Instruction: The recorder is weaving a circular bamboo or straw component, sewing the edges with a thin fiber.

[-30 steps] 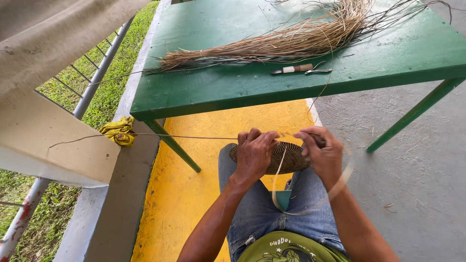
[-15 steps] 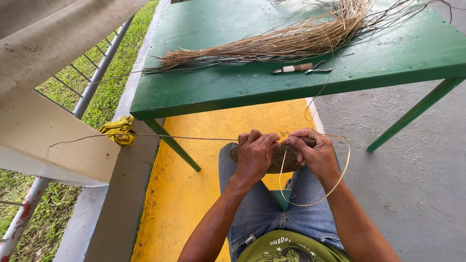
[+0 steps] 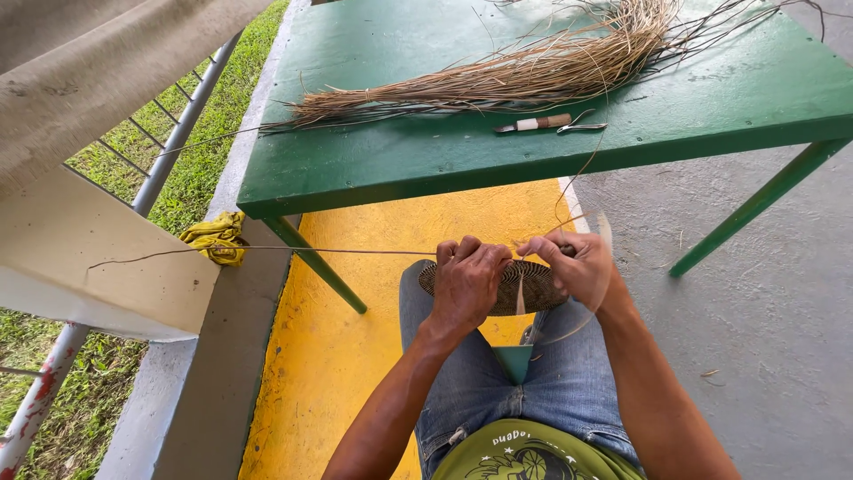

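Together, both hands (image 3: 524, 271) fisted around woven disc (image 3: 524, 286).

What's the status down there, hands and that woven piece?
Left hand and right hand both gripping the round dark woven fibre disc over the lap. Pale strand looping beside right hand. Nothing in the way.
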